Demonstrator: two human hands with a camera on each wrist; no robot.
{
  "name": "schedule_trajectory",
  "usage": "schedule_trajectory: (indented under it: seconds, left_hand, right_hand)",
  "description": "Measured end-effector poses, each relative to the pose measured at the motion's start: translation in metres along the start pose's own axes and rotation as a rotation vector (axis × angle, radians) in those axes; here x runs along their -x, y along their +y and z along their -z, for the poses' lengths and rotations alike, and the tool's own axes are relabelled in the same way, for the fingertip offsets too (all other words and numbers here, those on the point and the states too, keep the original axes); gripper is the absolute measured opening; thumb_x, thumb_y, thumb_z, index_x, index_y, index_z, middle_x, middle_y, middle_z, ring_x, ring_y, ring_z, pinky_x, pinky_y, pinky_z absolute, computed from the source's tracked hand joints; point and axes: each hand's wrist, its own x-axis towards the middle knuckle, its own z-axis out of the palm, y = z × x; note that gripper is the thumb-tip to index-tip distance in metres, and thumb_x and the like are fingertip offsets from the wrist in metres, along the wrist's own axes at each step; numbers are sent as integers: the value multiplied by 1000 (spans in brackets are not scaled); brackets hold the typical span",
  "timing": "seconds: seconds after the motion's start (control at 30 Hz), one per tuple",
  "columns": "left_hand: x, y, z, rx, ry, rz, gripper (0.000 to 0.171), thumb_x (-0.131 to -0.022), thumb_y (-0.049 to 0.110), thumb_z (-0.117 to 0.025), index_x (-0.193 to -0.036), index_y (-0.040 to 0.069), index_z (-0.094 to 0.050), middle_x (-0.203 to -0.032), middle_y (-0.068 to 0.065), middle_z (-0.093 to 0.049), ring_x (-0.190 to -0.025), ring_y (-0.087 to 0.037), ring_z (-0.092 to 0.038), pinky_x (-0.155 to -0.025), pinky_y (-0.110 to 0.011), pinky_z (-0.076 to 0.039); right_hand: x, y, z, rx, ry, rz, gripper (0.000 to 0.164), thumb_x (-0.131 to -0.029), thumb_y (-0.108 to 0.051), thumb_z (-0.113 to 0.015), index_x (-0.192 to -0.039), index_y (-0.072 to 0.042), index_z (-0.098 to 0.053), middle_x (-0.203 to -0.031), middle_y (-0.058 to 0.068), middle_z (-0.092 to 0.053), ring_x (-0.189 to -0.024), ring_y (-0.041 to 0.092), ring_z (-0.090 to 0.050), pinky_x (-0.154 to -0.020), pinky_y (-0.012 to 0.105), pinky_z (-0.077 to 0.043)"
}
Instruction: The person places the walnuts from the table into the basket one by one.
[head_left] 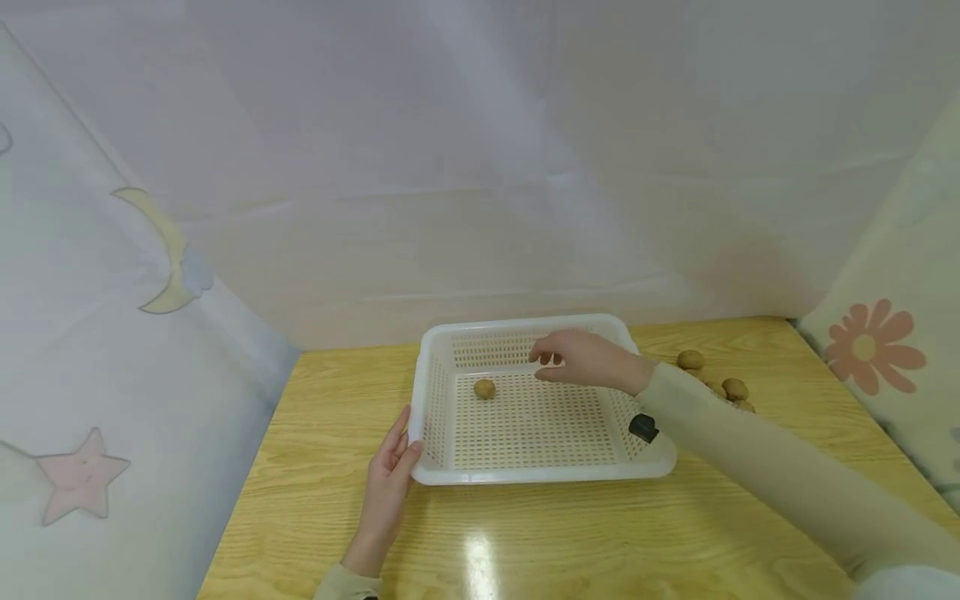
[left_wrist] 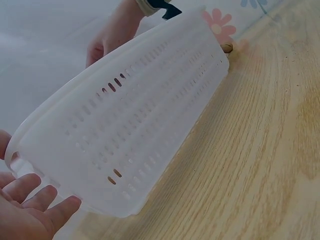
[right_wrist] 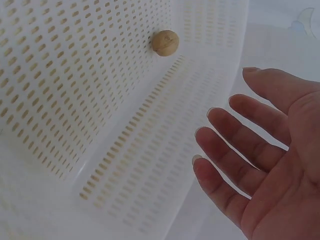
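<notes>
A white plastic basket with slotted walls stands on the wooden table. My left hand grips its left edge, the thumb at the rim; in the left wrist view the fingers lie against the outer wall. One walnut rests on the basket floor toward the left; the right wrist view shows the same walnut near a wall. Above the basket's back right part hovers my right hand, fingers apart and loosely bent. Nothing is in its palm.
Several walnuts lie on the table right of the basket, partly hidden by my right sleeve. The wooden table extends around the basket. A pale cloth backdrop rises behind and at both sides.
</notes>
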Motion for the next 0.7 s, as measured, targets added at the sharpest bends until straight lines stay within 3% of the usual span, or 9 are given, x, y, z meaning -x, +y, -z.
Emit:
schedule_trajectory:
  seconds: [0.23, 0.7]
  left_hand:
    - [0, 1, 0, 0, 0, 4, 63, -110, 13, -49, -166, 7, -21, -166, -20, -31, -148, -43, -37, -112, -41, -47]
    - [3, 4, -1, -2, -10, -2, 63, -110, 14, -49, -166, 5, -19, -166, -21, -30, -147, -43, -37, -112, -43, -47]
  right_hand:
    - [37, 14, 10, -6, 64, -21, 26, -99, -19, -73, -122, -7, -73, -114, 5, -73, -98, 18, -67, -86, 41, -60]
    - [114, 36, 26, -20, 131, -194, 29, -98, -23, -75, -121, -6, -73, -115, 4, -73, -98, 21, -66, -84, 45, -59]
